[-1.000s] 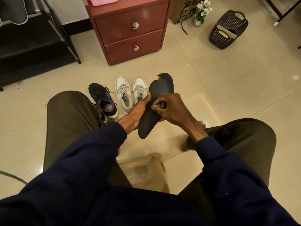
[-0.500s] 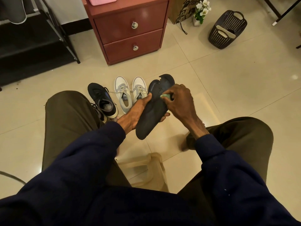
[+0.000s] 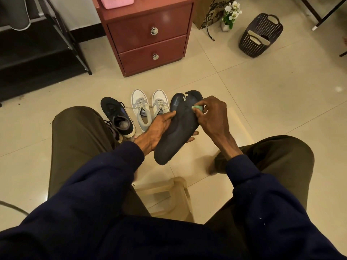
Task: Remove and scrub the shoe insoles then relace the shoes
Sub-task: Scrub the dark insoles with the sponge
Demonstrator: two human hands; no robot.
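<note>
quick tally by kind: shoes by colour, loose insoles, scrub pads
white-grey shoes: 2
dark shoes: 1 in plain view; a second may be hidden behind the left leg
dark insole: 1, held by the left hand
green scrub pad: 1, pinched by the right hand
total: 5

Hands (image 3: 159,128) hold insole (image 3: 180,128); right (image 3: 212,117) presses what looks like a sponge (image 3: 197,108).

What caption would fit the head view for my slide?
Left hand holds a dark insole; right hand presses a green pad near its toe end.
</note>
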